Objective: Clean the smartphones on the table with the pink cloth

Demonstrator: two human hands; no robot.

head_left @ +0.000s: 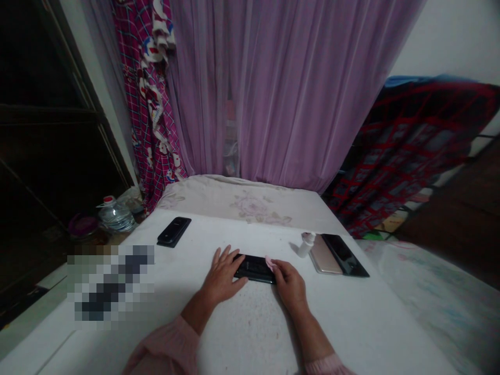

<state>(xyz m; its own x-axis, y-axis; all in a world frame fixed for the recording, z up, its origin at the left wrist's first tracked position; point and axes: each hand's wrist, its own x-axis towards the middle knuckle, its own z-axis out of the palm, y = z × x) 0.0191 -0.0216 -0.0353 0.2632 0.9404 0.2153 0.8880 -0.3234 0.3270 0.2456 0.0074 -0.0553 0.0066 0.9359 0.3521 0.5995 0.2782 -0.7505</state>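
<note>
A black phone lies flat on the white-covered table in front of me, its long side running left to right. My left hand rests on its left end, fingers spread. At the other end, my right hand pinches a small pink cloth against the phone's surface. Right of that hand stands a small white bottle with a pale cap. Beside the bottle lie a rose-gold tablet or phone and a glossy black device.
Dark stacked phones sit at the table's left. A blurred-out patch hides something at the near left. The table has a flowered cloth at its back, before purple curtains. A water jug stands beyond the left edge.
</note>
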